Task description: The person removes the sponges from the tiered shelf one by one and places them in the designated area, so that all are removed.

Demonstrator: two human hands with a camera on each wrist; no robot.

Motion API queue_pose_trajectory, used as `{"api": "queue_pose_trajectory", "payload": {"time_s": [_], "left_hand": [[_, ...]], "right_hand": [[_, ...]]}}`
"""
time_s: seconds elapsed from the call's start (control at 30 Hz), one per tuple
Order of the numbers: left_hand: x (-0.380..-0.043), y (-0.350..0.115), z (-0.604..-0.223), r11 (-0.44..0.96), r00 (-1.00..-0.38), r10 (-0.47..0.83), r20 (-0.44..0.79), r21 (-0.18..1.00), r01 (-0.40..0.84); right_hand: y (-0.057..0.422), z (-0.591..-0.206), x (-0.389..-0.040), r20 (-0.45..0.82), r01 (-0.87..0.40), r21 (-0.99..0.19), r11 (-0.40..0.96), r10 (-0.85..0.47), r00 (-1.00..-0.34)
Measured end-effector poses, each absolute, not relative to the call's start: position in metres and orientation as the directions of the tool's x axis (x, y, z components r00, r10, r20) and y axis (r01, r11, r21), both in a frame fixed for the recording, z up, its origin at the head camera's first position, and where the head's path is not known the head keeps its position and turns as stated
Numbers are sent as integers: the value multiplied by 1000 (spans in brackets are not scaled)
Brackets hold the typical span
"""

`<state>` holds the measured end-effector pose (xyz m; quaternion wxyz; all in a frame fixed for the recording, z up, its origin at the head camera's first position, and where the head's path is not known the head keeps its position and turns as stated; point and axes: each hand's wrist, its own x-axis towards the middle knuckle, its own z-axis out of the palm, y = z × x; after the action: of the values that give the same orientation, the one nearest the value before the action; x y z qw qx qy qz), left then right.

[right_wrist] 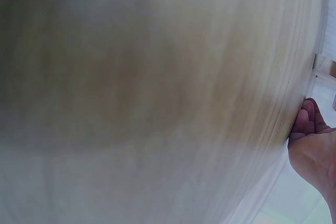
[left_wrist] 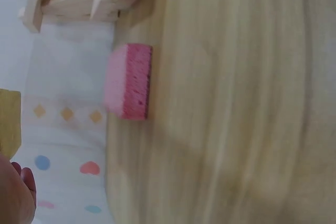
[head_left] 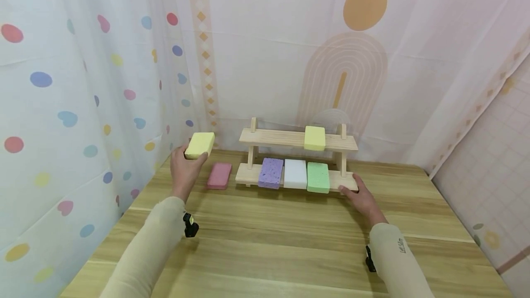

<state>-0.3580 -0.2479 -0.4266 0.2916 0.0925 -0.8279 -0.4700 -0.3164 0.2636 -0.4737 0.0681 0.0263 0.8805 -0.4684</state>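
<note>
A yellow sponge (head_left: 200, 145) is raised above the table's left side, pinched between the thumb and fingers of my left hand (head_left: 185, 169); part of that sponge (left_wrist: 9, 121) also shows at the edge of the left wrist view. My right hand (head_left: 361, 198) grips the right end of the two-tier wooden rack (head_left: 273, 137), thumb at the front edge of the lower shelf. Along that shelf lean a purple sponge (head_left: 271, 173), a white sponge (head_left: 295, 174) and a green sponge (head_left: 318, 177). Another yellow sponge (head_left: 314, 138) sits toward the right of the upper shelf.
Left of the rack, below my left hand, a pink sponge (head_left: 219, 176) lies on the wooden table (head_left: 265, 243). Patterned curtains (head_left: 256, 59) hang behind the table and along its left side. A black wrist camera (head_left: 190, 225) is strapped by the left cuff.
</note>
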Motion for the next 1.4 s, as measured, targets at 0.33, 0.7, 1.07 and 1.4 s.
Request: {"api": "queue_pose_trajectory", "payload": {"time_s": [0.33,0.7,1.07,1.4], "left_hand": [[-355,-258,-448,557,-819,-428,381,825,92],[-355,-269,-470,578,-818,-440,370,814,57],[-350,-274,-482,558,-846,-425,321,829,34],[-351,-281,-493,583,-880,-370,298,812,30]], "right_hand": [[263,-474,-317,-140,107,-824,556,-17,-990],[266,-477,-320,-135,100,-823,559,-21,-991],[266,-480,-321,-130,98,-822,561,-17,-991],[264,-479,-320,-119,96,-828,553,-6,-993]]}}
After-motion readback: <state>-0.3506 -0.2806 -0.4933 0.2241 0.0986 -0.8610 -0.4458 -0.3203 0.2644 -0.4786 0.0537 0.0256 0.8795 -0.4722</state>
